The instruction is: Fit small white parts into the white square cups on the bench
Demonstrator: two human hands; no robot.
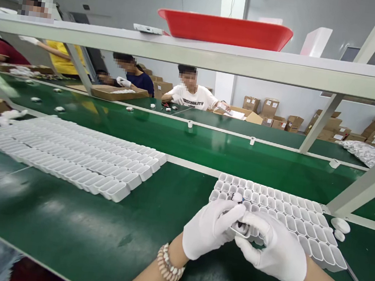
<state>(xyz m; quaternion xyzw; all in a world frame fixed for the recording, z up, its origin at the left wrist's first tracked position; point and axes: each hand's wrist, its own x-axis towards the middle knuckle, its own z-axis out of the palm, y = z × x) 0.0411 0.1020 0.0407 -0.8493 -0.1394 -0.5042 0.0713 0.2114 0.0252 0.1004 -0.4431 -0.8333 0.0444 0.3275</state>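
The green bench (92,234) fills the lower half of the view, with a white metal frame and shelf (199,52) crossing above it. At 10 o'clock from the hands, well apart from them, lies a long block of white open-topped cases in rows (68,154). A smaller tray-like block of the same white cases (288,213) sits at 1 o'clock, just beyond the hands and partly under them. On the shelf at 12 o'clock rests a red tray (224,29). Across the bench, far off at 11 to 12 o'clock, other people sit at cardboard boxes (116,92); more boxes are stacked along the wall at 2 o'clock.

Both hands wear white gloves and meet at the near edge of the smaller block. The left hand (208,228) has a bead bracelet (168,263) at the wrist; its fingers are curled in, the tips pressed to a small white part with a dark spot (241,226). The right hand (274,251) closes its fingers round the same part from the other side. The part is mostly hidden by the gloves; it may be one of the white cases. Two small white lids (339,226) lie at 3 o'clock, near the block's right end.
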